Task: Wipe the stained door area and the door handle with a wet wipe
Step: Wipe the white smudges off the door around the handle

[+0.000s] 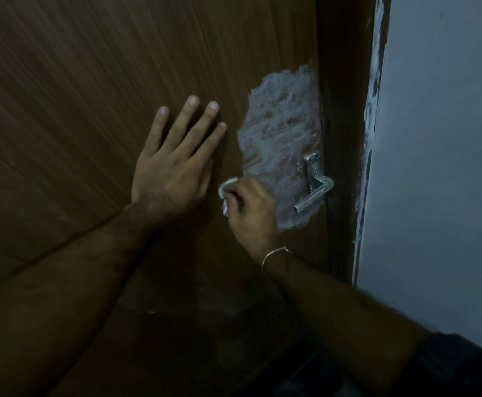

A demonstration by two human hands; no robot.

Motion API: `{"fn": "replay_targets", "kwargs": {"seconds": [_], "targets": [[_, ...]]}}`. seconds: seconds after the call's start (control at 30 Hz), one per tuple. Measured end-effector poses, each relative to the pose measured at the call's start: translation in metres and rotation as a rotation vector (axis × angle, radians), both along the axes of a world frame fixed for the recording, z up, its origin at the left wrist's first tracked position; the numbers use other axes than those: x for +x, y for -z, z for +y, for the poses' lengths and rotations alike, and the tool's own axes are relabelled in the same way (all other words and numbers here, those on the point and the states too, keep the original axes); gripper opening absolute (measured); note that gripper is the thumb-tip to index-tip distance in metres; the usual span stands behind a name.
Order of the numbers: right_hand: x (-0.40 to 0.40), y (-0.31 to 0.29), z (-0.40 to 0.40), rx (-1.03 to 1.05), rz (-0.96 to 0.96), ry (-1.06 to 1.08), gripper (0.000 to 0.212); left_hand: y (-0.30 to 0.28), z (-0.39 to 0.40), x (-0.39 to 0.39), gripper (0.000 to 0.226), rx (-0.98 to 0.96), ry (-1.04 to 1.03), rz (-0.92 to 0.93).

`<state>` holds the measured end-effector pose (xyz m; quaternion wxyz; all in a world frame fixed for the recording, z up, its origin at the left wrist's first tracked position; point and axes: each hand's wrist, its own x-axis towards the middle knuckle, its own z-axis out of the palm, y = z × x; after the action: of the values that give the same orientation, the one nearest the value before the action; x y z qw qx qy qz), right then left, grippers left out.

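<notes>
Our left hand [171, 173] lies flat on the brown door [90, 81], fingers spread wide, holding nothing. Just beside it, our right hand [248, 210] is closed around a crumpled wet wipe [226, 190], pressed to the door at the lower left edge of the whitish stain [279, 133]. The metal door handle [314, 193] sits within the stain's right side, beside the pale wall [440, 167].

- The brown wood-grain door [119, 67] fills the left and middle of the view.
- A whitish smeared stain [279, 133] sits at its right edge.
- A metal door handle [314, 193] is mounted at the stain's lower right.
- The left hand [174, 167] lies flat on the door, left of the stain.
</notes>
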<state>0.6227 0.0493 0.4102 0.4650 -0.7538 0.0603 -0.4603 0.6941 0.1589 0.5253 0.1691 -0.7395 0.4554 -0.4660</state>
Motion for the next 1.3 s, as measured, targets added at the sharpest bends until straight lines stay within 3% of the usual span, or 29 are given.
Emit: {"fn": "replay_targets", "kwargs": {"seconds": [0.17, 0.3, 0.4, 0.53, 0.73, 0.97, 1.17, 1.3], "targets": [[0.004, 0.004, -0.014, 0.176, 0.013, 0.083, 0.012, 0.008, 0.001, 0.002, 0.058, -0.009, 0.005, -0.031], [0.013, -0.008, -0.011, 0.068, -0.111, 0.086, 0.011, 0.014, 0.0, 0.003, 0.059, -0.042, -0.004, -0.052], [0.004, 0.023, -0.005, 0.026, 0.01, 0.025, 0.01, 0.018, 0.0, 0.004, 0.06, -0.048, -0.01, -0.047], [-0.006, 0.047, -0.006, 0.131, 0.133, 0.045, 0.011, 0.02, 0.001, 0.005, 0.06, -0.047, -0.005, -0.052], [0.011, 0.006, 0.002, 0.099, -0.096, 0.057, 0.013, 0.022, 0.0, 0.007, 0.058, -0.054, 0.002, -0.057], [-0.008, 0.065, 0.009, 0.23, 0.164, 0.039, 0.012, 0.022, 0.0, 0.006, 0.06, -0.047, 0.006, -0.041], [0.016, 0.019, 0.014, 0.166, -0.139, 0.042, 0.014, 0.029, -0.002, 0.005, 0.061, -0.089, -0.007, -0.045], [0.0, 0.061, 0.02, 0.178, 0.055, -0.001, 0.013, 0.03, -0.001, 0.006, 0.06, -0.083, -0.017, -0.038]]}}
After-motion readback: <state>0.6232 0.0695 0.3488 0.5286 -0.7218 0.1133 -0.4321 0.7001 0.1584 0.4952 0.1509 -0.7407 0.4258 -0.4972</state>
